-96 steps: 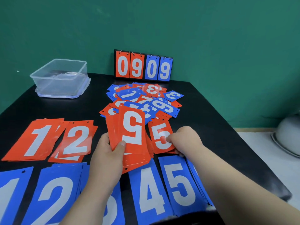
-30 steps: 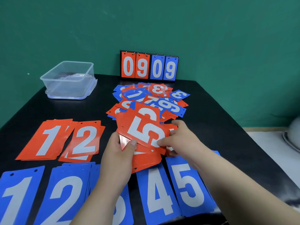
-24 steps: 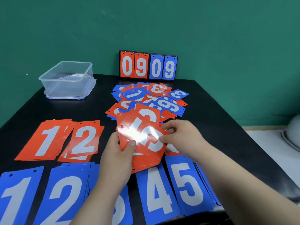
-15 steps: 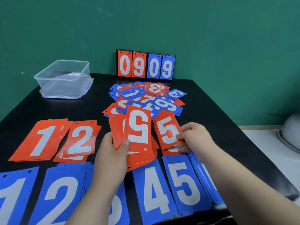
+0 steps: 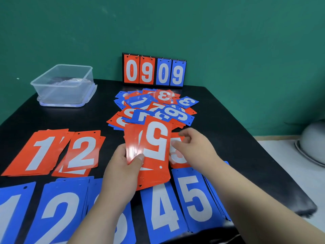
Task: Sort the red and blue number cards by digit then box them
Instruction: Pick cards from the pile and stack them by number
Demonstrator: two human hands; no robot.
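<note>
A fanned stack of red cards [image 5: 156,147] is gripped in the left hand [image 5: 123,166], with the thumb pressed on the face of the top card, where a white 5 is seen upside down. Just to the right of this stack a red 5 card [image 5: 177,160] is laid flat on the black table [image 5: 246,155]. The right hand [image 5: 195,147] is held over that card with its fingers loosely curled, and whether the card is touched or pinched cannot be told. To the left, a red 1 pile [image 5: 40,152] and a red 2 pile [image 5: 82,152] are set side by side, their edges overlapping. Along the near edge a row of blue piles is laid out: a blue 1 pile [image 5: 10,217], a blue 2 pile [image 5: 58,213], a blue pile [image 5: 123,229] largely hidden by the left forearm, a blue 4 pile [image 5: 163,212] and a blue 5 pile [image 5: 197,196]. Beyond the hands, an unsorted heap [image 5: 154,108] of mixed red and blue cards is spread towards the far edge. A clear plastic box [image 5: 65,83] is stood on its lid [image 5: 59,104] at the far left corner, well apart from the cards. A flip scoreboard [image 5: 153,70] reading 0 9 0 9 is propped against the green wall [image 5: 228,41]. A white rounded object [image 5: 313,143] is seen at the right edge, off the table.
</note>
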